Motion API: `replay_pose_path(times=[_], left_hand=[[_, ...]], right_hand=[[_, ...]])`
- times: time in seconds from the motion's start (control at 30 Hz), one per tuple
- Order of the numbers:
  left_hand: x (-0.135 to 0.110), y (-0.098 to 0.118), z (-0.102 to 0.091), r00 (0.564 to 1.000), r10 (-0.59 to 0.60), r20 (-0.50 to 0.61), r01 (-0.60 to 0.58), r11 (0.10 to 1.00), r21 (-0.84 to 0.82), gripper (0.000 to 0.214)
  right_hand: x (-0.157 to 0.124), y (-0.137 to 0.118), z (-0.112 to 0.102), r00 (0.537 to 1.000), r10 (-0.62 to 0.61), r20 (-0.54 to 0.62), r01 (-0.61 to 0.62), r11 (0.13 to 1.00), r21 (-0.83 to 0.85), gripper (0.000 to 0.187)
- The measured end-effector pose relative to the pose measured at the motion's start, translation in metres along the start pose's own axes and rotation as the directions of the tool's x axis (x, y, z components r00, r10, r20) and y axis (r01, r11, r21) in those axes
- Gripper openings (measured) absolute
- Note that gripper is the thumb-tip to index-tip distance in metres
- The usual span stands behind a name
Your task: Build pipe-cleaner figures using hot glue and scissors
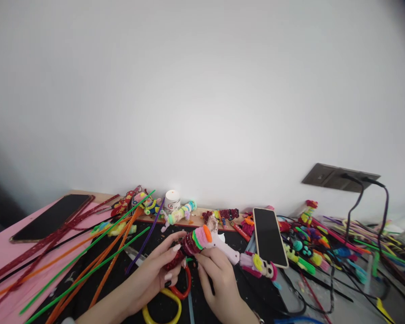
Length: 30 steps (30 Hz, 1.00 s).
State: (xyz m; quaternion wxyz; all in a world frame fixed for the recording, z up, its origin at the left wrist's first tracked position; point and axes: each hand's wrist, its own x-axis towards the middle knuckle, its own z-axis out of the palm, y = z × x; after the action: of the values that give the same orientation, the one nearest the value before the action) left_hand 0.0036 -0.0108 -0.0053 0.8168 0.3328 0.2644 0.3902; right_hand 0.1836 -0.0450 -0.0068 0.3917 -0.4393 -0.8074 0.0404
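My left hand is wrapped around a pipe-cleaner figure of dark red tinsel, with green, pink and orange bands at its upper right end. Close beside it, my right hand has its fingers pinched together at the figure's lower side; a small dark piece shows by the fingertips, too small to name. Behind the right hand lies a pale pink glue gun with a stained nozzle. Below the hands are yellow-handled scissors and a red loop handle on the black mat.
Loose pipe cleaners and a dark phone lie left. Finished figures, a white paper cup and a second phone line the back. Coloured scraps and black cables from a wall socket crowd the right.
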Motion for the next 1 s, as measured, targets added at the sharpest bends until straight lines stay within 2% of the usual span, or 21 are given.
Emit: replay_pose_path(times=[0.2,0.43,0.53,0.63,1.0], left_hand=[[-0.0035,-0.0060,0.0023,0.996,-0.089,0.001,0.089,0.992,-0.094,0.046],[-0.0024,-0.0093,-0.0003,0.996,-0.039,0.077,0.048,0.992,-0.120,0.052],[-0.0028,-0.0073,0.0016,0.998,-0.022,0.065,0.028,0.995,-0.094,0.062],[-0.0039,-0.0047,0.0032,0.997,-0.053,0.061,0.057,0.996,-0.062,0.070],[-0.0044,-0.0074,-0.0016,0.993,-0.029,0.111,0.044,0.989,-0.140,0.052]], right_hand=[[-0.0019,-0.0011,0.0010,1.000,0.014,-0.003,-0.014,1.000,0.026,0.028],[-0.0039,0.0019,0.0023,0.999,0.043,0.007,-0.043,0.997,0.060,0.026],[-0.0036,0.0027,0.0025,0.999,0.050,-0.001,-0.050,0.997,0.063,0.025],[-0.0037,0.0026,0.0021,0.999,0.043,-0.007,-0.042,0.998,0.056,0.024],[-0.0033,0.0024,0.0008,0.997,0.047,0.062,-0.052,0.996,0.077,0.025]])
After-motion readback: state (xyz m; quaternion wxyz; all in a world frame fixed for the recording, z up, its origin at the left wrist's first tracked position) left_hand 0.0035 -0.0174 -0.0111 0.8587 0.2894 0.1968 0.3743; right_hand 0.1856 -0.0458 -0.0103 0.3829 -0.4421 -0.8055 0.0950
